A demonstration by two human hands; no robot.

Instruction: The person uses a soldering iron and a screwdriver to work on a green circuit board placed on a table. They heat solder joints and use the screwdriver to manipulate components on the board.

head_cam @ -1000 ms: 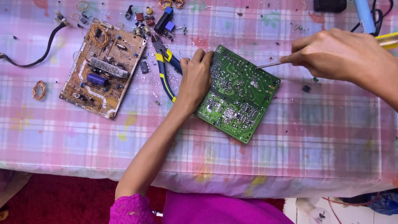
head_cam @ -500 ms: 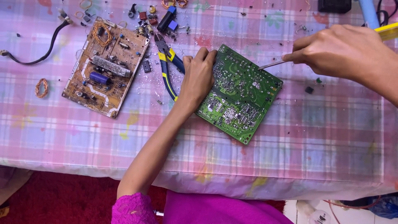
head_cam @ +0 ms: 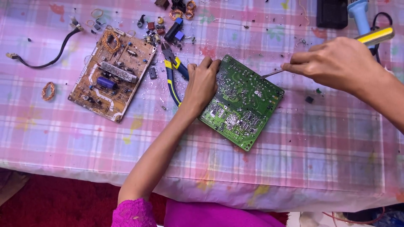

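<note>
From the head view, our left hand [head_cam: 203, 86] lies flat, fingers spread, pressing the left edge of the green rectangular printed circuit board [head_cam: 244, 103] near the middle of the pink plaid tablecloth [head_cam: 320, 147]. Our right hand [head_cam: 338, 63] pinches a yellow-handled soldering iron [head_cam: 376, 36], its metal tip touching the board's far edge. We judge the board light, stiff and fragile, best held by its edges. Blue-and-yellow pliers [head_cam: 172, 75] and a brown circuit board [head_cam: 111, 80] lie to the left.

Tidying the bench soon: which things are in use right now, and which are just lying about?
In use: green circuit board, steadied by left hand; soldering iron in right hand.

Lying about: brown circuit board, pliers, black cable, copper wire coil, loose parts.
</note>
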